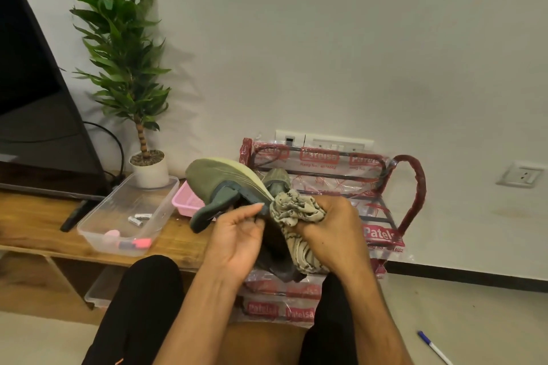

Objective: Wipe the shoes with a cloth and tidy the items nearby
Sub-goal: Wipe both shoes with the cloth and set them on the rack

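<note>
Within left hand (237,235), shoe (218,182); within right hand (333,231), cloth (289,207).

The wall (326,38) is plain off-white, with a black skirting strip (474,280) above a pale floor (462,314). A low wooden table (32,216) at left carries a dark television (29,98) and a potted plant (124,53). A socket plate (521,175) is mounted low at right.

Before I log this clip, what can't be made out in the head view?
All head view:
1. Second shoe: mostly hidden behind the held shoe and the cloth.
2. Held shoe's lower end: covered by the left hand and right hand.
3. Batteries in the clear tub: labels too small.
4. Pen: cut off by the bottom edge.
</note>
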`<state>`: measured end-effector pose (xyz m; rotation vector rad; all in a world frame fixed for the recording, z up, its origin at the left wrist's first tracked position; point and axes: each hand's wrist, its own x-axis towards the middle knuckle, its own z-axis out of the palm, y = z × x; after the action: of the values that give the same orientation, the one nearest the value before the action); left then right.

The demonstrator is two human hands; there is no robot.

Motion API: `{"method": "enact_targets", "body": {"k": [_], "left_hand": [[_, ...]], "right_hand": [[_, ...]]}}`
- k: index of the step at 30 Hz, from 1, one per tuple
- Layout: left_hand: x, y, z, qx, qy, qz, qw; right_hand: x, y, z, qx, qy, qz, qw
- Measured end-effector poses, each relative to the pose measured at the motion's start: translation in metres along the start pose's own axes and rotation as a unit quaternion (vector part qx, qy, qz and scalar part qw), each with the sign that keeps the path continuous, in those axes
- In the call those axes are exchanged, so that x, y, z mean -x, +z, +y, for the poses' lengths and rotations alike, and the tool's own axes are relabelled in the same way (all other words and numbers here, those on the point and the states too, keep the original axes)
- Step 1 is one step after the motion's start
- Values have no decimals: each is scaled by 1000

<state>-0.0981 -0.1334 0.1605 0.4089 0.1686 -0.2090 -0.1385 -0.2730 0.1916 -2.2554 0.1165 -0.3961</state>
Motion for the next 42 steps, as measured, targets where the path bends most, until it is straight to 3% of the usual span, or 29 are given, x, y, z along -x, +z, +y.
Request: {"method": "enact_targets", "body": {"k": [7, 18, 25, 28, 32, 37, 42], "left_hand": [[-1, 7, 1, -49, 46, 43, 997], [-19, 5, -2, 11, 25, 111, 993], [-19, 12, 3, 40, 28, 165, 985], [-20, 12, 1, 61, 26, 192, 979], [-21, 15, 4, 74, -2, 185, 980], [-18, 14, 6, 79, -12, 181, 980], [-16, 13, 1, 63, -40, 197, 977]], "right_hand": [[-1, 5, 18, -68, 33, 98, 992], [14, 26, 2, -164, -7, 104, 981], [1, 51, 19, 3, -48, 183, 982], [-4, 53, 21, -30, -26, 197, 980], [3, 60, 10, -132, -92, 190, 968], [-9, 59, 25, -36, -124, 234, 964], [-14, 58, 38, -53, -95, 253, 961]]}}
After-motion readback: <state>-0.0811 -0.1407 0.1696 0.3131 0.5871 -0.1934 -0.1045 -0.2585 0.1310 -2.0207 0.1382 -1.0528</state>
